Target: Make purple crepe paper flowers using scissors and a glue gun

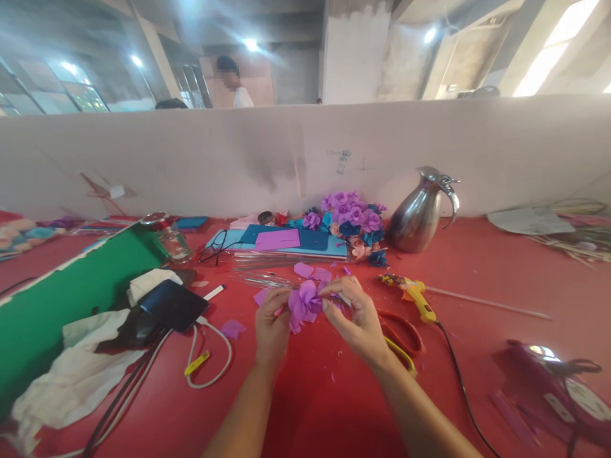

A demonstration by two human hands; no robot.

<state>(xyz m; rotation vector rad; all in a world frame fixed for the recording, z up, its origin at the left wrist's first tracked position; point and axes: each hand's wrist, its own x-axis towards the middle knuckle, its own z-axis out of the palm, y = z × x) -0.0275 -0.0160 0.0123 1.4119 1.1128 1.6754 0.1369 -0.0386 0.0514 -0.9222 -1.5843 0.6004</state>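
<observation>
A purple paper flower (305, 303) is held up between both hands, over the red table. On its left side, my left hand (273, 321) is closed, pinching the flower's edge. My right hand (356, 318) pinches a petal on the other side between thumb and fingers. Loose purple petals (312, 272) lie just behind the flower, and another purple scrap (233, 329) is left of my left hand. Scissors with red and yellow handles (401, 337) lie beside my right hand, their blades mostly hidden by it.
A yellow hot glue gun (420, 300) with a black cord lies to the right, before a metal jug (420, 213). Finished paper flowers (353, 219) and paper sheets (277, 239) are at the back. A phone (174, 305), cables and a green board (81, 299) fill the left.
</observation>
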